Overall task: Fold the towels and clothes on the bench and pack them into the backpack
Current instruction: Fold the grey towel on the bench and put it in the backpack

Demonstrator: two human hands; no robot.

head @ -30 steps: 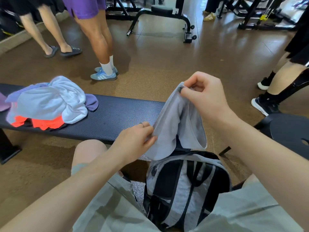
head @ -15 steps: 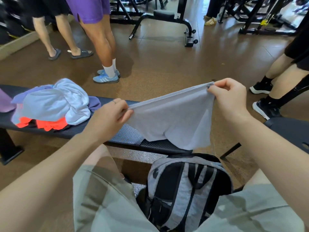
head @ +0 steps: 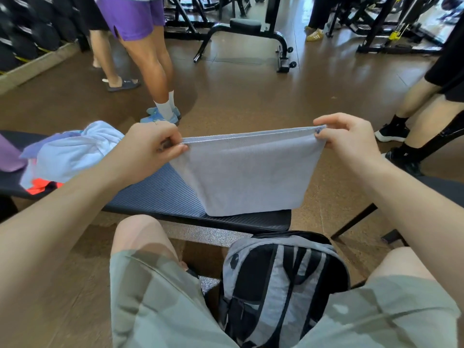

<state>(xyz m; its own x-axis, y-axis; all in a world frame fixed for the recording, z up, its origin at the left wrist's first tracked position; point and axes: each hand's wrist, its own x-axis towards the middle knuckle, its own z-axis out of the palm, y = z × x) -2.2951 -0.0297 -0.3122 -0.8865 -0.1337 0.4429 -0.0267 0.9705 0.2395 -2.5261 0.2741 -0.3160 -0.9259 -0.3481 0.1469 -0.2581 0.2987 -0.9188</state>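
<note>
No text, label, brand or number can be read on anything here

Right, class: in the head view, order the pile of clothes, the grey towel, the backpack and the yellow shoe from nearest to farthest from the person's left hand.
1. Grey towel: pinched by the left hand.
2. Pile of clothes: just left, on the bench.
3. Backpack: lower right, between the knees.
4. Yellow shoe: far upper right, on the floor.
</note>
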